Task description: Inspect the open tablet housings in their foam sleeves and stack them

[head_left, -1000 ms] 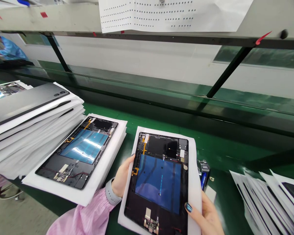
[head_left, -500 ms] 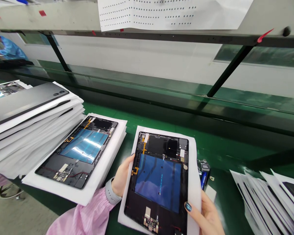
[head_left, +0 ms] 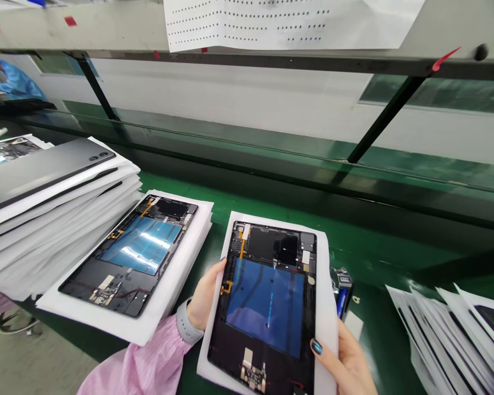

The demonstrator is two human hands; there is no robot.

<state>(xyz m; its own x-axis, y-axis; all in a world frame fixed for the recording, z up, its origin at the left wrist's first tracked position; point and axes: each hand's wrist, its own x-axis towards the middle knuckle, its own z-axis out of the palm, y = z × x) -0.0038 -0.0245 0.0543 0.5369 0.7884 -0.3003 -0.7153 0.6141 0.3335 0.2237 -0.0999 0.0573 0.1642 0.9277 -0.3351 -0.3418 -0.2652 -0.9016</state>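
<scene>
Head view: left hand [head_left: 205,295] and right hand [head_left: 346,362] apart, grip an open tablet [head_left: 265,307] beside a second tablet [head_left: 140,247] and stacked tablets [head_left: 45,181].

Left hand [head_left: 206,296] gripping; right hand [head_left: 346,365] gripping too

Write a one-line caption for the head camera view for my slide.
Left hand and right hand hold an open tablet on white sheet beside a second tablet.

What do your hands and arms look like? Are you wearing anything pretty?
My left hand and right hand have no gloves on. Behind the left hand there's a puffy pink sleeve with a grey band at the wrist. The right thumb has a shiny, dark blue painted nail.
</scene>
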